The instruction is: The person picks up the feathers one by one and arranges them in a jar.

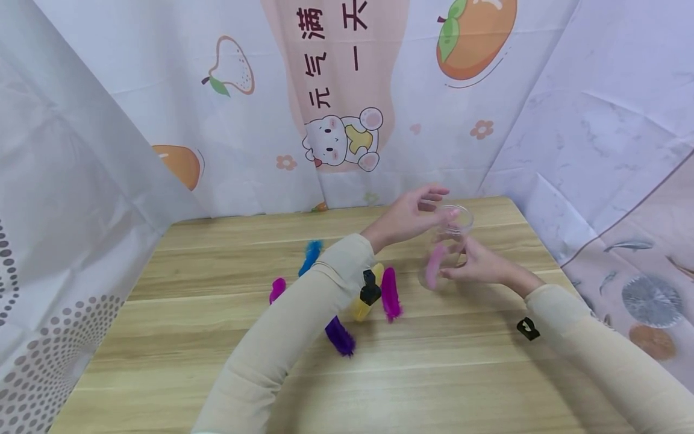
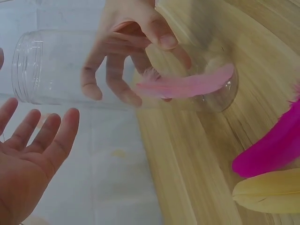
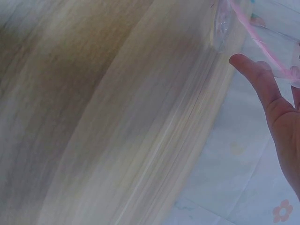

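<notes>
A tall clear jar (image 2: pixel 61 61) stands at the back right of the table, with a pink feather (image 2: pixel 187 86) inside it near the bottom. My right hand (image 1: pixel 479 262) grips the jar's side, its fingers wrapped partly behind the clear wall and the thumb in front. Beside the open rim, my left hand (image 1: pixel 409 214) is held with its fingers extended and nothing in it. In the left wrist view the left fingers (image 2: pixel 61 136) show close to the jar's threaded mouth. The right wrist view catches only part of the right hand (image 3: pixel 276 112) and the jar.
On the wooden table (image 1: pixel 434 374) lie a magenta feather (image 1: pixel 390 295), a yellow feather (image 1: pixel 361 310), a purple feather (image 1: pixel 340 337), a blue feather (image 1: pixel 311 256) and another magenta one. The left sleeve passes over some of them. A printed curtain (image 1: pixel 244 150) hangs behind the table.
</notes>
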`<action>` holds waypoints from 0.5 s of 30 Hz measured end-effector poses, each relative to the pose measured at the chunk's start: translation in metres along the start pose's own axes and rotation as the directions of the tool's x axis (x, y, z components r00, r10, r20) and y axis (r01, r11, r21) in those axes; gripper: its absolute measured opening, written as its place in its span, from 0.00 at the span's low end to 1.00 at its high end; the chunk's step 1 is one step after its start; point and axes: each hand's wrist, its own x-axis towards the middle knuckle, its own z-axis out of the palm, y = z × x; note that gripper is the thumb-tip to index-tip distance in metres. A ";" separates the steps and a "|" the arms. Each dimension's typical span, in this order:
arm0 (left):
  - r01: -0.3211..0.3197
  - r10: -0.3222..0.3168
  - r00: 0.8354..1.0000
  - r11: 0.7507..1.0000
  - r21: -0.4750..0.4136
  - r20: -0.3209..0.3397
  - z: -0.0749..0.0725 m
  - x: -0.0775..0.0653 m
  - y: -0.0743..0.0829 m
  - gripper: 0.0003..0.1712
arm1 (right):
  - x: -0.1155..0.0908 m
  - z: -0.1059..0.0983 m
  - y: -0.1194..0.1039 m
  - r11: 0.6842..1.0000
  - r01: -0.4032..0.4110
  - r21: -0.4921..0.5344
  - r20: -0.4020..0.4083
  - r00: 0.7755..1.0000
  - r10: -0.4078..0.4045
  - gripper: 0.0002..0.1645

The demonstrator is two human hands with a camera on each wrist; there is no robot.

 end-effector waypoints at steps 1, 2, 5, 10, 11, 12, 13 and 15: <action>0.013 -0.013 1.000 1.000 -0.006 0.007 -0.001 -0.001 0.000 0.36 | 0.000 0.000 0.000 1.000 0.000 -0.012 -0.003 1.000 0.000 0.56; 0.025 -0.025 1.000 1.000 -0.013 0.015 -0.001 -0.001 0.000 0.38 | -0.001 0.000 0.000 1.000 -0.003 -0.019 -0.006 1.000 0.003 0.57; 0.061 -0.060 0.997 0.997 -0.038 0.045 -0.003 -0.003 -0.002 0.45 | -0.001 0.000 0.000 1.000 -0.016 -0.010 -0.002 1.000 0.016 0.56; 0.126 -0.115 0.987 0.987 -0.099 0.112 -0.006 -0.005 -0.009 0.55 | -0.001 -0.001 -0.001 0.999 -0.049 -0.009 -0.009 0.999 0.049 0.57; 0.137 -0.123 0.984 0.985 -0.108 0.129 -0.007 -0.005 -0.011 0.57 | -0.001 -0.001 -0.001 0.998 -0.054 -0.014 -0.012 0.998 0.053 0.58; 0.150 -0.134 0.980 0.983 -0.107 0.145 -0.008 -0.005 -0.013 0.58 | -0.001 -0.001 -0.001 0.998 -0.057 -0.026 -0.018 0.998 0.057 0.58; 0.160 -0.142 0.977 0.982 -0.103 0.161 -0.009 -0.006 -0.015 0.59 | -0.001 -0.001 -0.001 0.998 -0.057 -0.031 -0.021 0.998 0.056 0.59; 0.181 -0.159 0.966 0.979 -0.092 0.202 -0.011 -0.007 -0.018 0.61 | 0.000 -0.001 -0.001 0.998 -0.051 -0.033 -0.019 0.999 0.050 0.59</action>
